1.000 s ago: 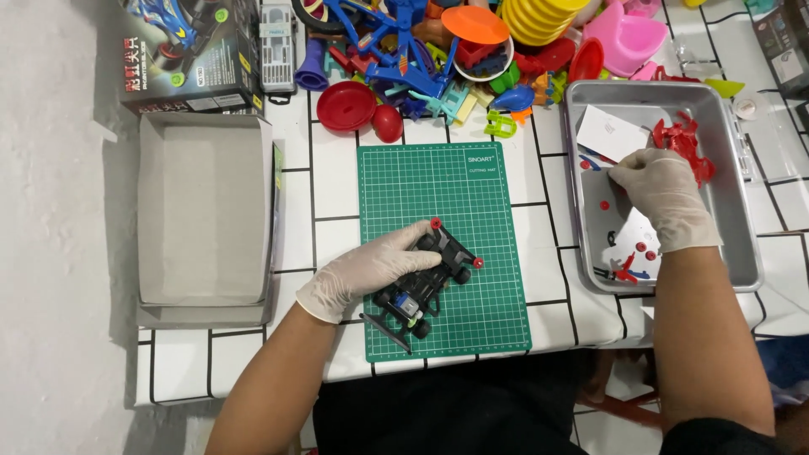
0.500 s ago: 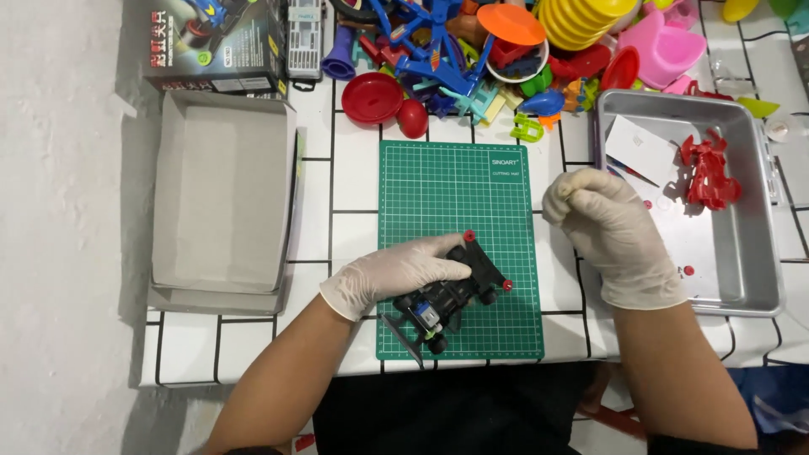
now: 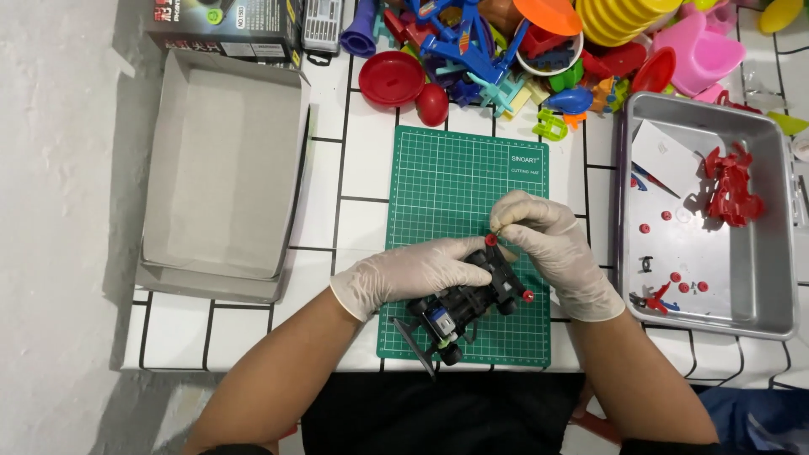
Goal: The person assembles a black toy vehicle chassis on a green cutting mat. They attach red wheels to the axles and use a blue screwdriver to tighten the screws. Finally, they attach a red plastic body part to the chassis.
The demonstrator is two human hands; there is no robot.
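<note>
The left hand [image 3: 413,274], in a pale disposable glove, is closed over the top of a black toy car chassis [image 3: 463,305] and holds it down on the green cutting mat [image 3: 459,190], near the mat's lower right area. The chassis lies tilted, with black wheels and 2 small red parts showing at its upper end and right side. The right hand [image 3: 552,244], also gloved, is pinched narrow at the chassis's upper end, fingertips [image 3: 503,226] closed on something too small to identify, just beside the upper red part. The mat rests on a white tiled table [image 3: 358,181]. To the right stands a metal tray [image 3: 758,307] holding a red parts frame [image 3: 731,187] and scattered small red pieces. To the left lies an open cardboard box [image 3: 223,164]. A pile of coloured plastic toys [image 3: 522,50] sits along the far edge.
</note>
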